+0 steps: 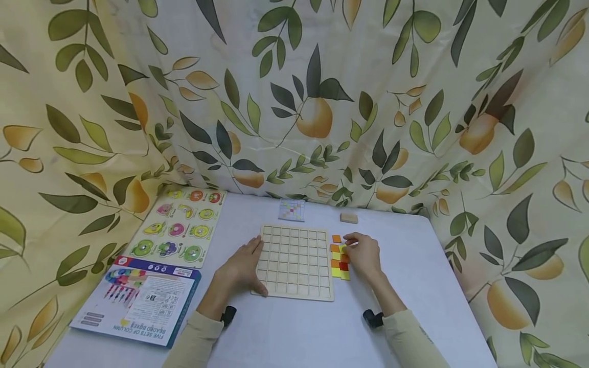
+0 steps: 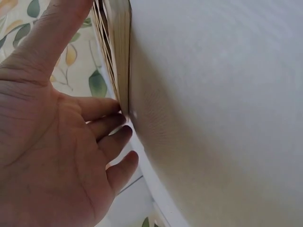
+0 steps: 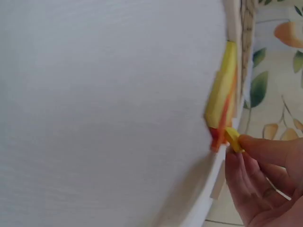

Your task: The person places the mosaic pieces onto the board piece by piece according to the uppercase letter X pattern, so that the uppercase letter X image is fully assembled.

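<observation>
A square wooden grid board [image 1: 294,263] lies flat on the white table. My left hand [image 1: 244,263] rests along its left edge, thumb near the front corner and fingers spread farther up. In the left wrist view, the fingertips of the left hand [image 2: 61,137] are right at the board's side [image 2: 122,61]. Beside the board's right edge, my right hand [image 1: 364,254] is over a group of orange, yellow and red square tiles [image 1: 336,263]. The right wrist view shows the right hand [image 3: 260,175] pinching a yellow tile [image 3: 233,139] between thumb and fingers, close to the other tiles [image 3: 221,101].
Behind the board lie a small coloured pattern card [image 1: 292,210] and a small wooden block [image 1: 348,218]. To the left are a fruit picture board [image 1: 184,210] and a blue-edged box [image 1: 138,301]. A leaf-and-fruit patterned curtain [image 1: 285,148] surrounds the table.
</observation>
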The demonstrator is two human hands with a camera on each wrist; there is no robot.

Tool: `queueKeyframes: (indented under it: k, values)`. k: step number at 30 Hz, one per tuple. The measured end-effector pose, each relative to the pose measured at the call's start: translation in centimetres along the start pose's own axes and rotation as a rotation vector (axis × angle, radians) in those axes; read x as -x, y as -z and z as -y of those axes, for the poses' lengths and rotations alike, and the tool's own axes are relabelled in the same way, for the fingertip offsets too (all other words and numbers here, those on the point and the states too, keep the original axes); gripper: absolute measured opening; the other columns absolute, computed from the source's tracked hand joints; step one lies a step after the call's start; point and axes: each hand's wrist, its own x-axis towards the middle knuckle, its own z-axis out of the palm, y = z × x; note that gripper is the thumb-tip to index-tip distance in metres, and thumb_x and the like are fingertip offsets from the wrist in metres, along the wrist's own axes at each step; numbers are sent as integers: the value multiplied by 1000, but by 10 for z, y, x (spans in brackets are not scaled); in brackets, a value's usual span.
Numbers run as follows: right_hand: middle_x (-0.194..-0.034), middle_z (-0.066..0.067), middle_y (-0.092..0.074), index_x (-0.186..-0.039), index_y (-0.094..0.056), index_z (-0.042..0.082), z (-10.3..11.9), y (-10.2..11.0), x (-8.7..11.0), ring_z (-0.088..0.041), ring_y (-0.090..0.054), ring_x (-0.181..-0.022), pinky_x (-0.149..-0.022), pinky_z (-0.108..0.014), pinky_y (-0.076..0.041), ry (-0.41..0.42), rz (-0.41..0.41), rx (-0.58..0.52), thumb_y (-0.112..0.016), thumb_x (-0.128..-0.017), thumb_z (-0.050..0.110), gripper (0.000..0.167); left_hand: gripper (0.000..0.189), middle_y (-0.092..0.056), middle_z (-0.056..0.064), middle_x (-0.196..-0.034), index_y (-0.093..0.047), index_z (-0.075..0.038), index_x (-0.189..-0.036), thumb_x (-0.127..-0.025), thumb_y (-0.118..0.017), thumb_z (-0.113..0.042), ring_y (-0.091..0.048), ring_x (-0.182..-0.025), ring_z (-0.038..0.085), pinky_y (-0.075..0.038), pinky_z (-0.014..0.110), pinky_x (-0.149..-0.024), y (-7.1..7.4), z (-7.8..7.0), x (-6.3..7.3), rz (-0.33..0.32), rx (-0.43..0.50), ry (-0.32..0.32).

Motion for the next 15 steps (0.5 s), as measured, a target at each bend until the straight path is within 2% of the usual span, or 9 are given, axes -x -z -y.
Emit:
queueKeyframes:
  k: [4,8,11,15]
  values:
    - [-92,-7,-75,-114,-78,6,7,7,-2,-26,-65,-86,-66,-31,-50,-26,-22,-52,-81,-89,8,25,147,-14,19,-173,-23,4,-163,-51,-103,-48,-15,-160,36,-19,49,-129,0,0,-1,-9,1,-4]
    - [-96,-11,-75,-114,-78,3,12,4,-4,-27,-74,-84,-69,-28,-60,-61,12,-202,-83,-88,10,27,149,-16,19,-173,-24,4,-163,-49,-102,-51,-16,-160,35,-19,49,-129,0,0,-1,-12,-23,0]
    - [-99,-15,-74,-114,-77,0,16,-5,-6,-29,-78,-82,-68,-30,-65,-89,65,-329,-82,-89,9,27,150,-16,19,-173,-24,4,-163,-49,-102,-53,-16,-160,35,-19,49,-129,-1,1,-2,-12,-49,1]
    - [-97,-14,-75,-114,-77,1,24,-19,-7,-25,-77,-80,-71,-28,-64,-75,98,-357,-82,-90,11,26,150,-17,20,-172,-24,4,-163,-49,-101,-55,-16,-160,35,-18,49,-130,-2,1,-3,-14,-72,-5]
